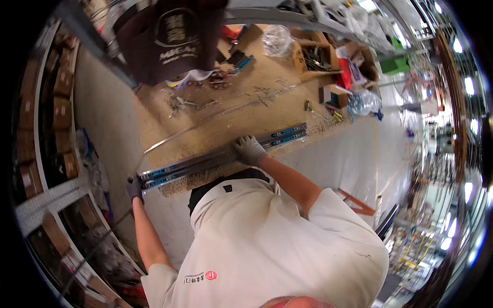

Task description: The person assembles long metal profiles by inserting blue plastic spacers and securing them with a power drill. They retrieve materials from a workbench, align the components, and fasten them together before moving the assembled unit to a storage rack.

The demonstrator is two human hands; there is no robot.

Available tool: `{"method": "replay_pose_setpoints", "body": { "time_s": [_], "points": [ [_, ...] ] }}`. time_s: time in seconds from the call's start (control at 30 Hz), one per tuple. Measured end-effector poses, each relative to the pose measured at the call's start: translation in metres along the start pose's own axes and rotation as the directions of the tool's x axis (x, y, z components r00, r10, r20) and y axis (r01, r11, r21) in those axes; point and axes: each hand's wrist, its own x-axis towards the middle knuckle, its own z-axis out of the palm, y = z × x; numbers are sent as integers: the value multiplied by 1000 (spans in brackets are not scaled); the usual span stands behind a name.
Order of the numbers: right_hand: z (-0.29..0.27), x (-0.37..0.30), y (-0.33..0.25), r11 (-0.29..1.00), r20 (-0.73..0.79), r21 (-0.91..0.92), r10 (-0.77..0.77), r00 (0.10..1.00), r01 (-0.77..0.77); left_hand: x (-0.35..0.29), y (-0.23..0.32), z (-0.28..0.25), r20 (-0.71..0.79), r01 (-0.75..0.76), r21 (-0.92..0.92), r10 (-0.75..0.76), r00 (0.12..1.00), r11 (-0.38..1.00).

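Gripping long metal rails [221, 156] mid-frame: gloved left hand [134, 188] clenched on lower-left end, gloved right hand [249, 150] pressing midway, fingers curled. Likely stiff, heavy; best held spread apart.

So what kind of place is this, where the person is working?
It looks like a workshop or warehouse. There's a workbench scattered with metal parts, storage shelves stacked with boxes, and long metal rails gripped by the gloved left hand and right hand.

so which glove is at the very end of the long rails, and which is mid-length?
The left hand, in a dark glove, grips the rails at their near-left end. The right hand, in a light grey glove, presses on them around mid-length.
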Motion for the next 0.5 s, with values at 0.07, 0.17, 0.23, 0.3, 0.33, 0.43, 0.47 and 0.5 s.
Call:
{"method": "replay_pose_setpoints", "body": {
  "time_s": [0.07,0.17,0.23,0.3,0.33,0.43,0.47,0.5],
  "points": [
    [-11,-3,3,1000,17,10,-6,1000,5,7,-7,-3,-50,-8,84,12,999,996],
    [-23,-17,13,1000,55,-9,6,998,-5,-15,17,10,-55,72,153,-64,996,986],
    [-21,-27,25,999,61,-43,14,998,-12,-32,35,17,-74,123,168,-112,991,978],
    [-15,-35,38,997,53,-80,18,998,-13,-48,47,26,-61,60,203,-48,997,977],
    [-13,-37,45,999,60,-44,23,998,-21,-53,47,30,-54,88,173,-80,995,981],
    [-7,-43,58,998,39,49,39,998,-41,-67,52,44,-132,67,208,-39,991,976],
    [-4,-45,60,997,3,71,44,999,-44,-72,55,50,-172,42,240,0,985,970],
    [-2,-46,61,995,-33,92,49,998,-46,-78,59,54,-211,44,262,12,977,964]
  ]
}}
